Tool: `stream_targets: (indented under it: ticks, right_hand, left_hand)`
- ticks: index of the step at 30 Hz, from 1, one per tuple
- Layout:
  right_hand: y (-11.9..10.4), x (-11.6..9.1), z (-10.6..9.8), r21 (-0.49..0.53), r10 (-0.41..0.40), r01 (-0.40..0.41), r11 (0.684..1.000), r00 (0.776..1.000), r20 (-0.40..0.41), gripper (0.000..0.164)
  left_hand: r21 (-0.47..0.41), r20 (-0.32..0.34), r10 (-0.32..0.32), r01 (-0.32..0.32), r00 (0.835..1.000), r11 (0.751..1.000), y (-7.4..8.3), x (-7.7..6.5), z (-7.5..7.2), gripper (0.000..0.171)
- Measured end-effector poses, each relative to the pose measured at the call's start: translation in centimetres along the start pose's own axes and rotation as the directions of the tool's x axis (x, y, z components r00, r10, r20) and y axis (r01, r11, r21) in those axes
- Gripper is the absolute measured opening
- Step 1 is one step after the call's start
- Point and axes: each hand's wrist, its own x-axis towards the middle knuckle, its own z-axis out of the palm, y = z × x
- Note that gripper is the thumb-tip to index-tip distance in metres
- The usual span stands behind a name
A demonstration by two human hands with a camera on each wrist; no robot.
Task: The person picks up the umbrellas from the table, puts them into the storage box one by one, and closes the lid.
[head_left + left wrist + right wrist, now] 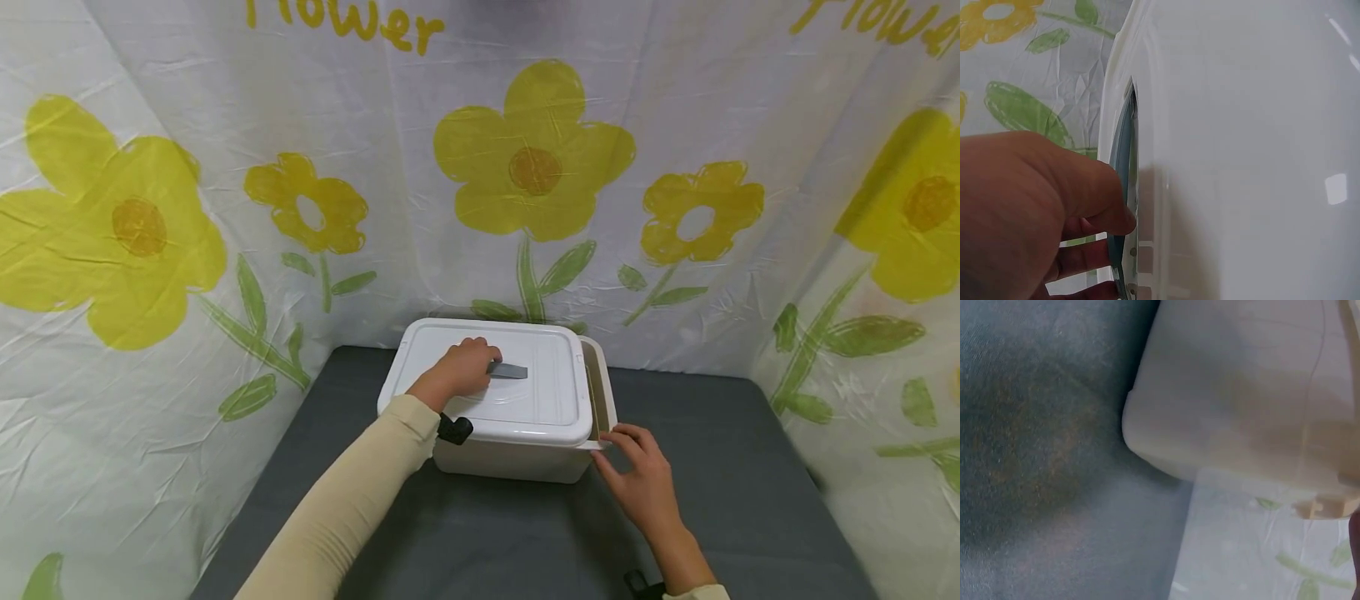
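A white lid (551,400) lies over a cream plastic storage box (510,462), shifted left so that a strip of the box's inside shows along its right end. My left hand (467,368) grips the grey handle (512,371) in the middle of the lid. The left wrist view shows thumb and fingers around that handle (1122,140), which is raised from the white surface. At the front right corner, my right hand (643,482) pinches the box rim, index finger above and thumb below. Only a sliver of this hand (1355,550) enters the right wrist view.
The box stands on a dark grey table (720,475), near its back edge. Behind and at both sides hangs a white curtain (405,275) printed with yellow flowers and green leaves.
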Motion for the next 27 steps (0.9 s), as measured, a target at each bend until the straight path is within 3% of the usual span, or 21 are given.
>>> stream_targets:
  ticks: [4,10,21,27]
  right_hand:
    - [-0.1,0.0,-0.2,0.088,0.114,-0.116,0.989,0.993,0.029,0.043]
    - [-0.2,0.0,-0.3,0.213,0.225,-0.241,0.947,0.97,0.095,0.047]
    - [-0.6,0.4,-0.5,0.323,0.38,-0.395,0.86,0.918,0.111,0.047]
    - [-2.8,1.5,-1.6,0.37,0.411,-0.433,0.822,0.901,0.141,0.041]
  left_hand:
    - [-0.01,0.002,0.007,-0.007,1.0,1.0,0.4,0.2,0.0,0.038]
    - [-0.01,0.007,0.015,-0.015,1.0,1.0,0.9,0.5,0.1,0.039]
    - [0.01,0.011,0.053,-0.053,0.999,0.999,2.5,1.4,0.5,0.037]
    - [0.012,0.012,0.025,-0.025,1.0,1.0,3.0,1.3,0.7,0.037]
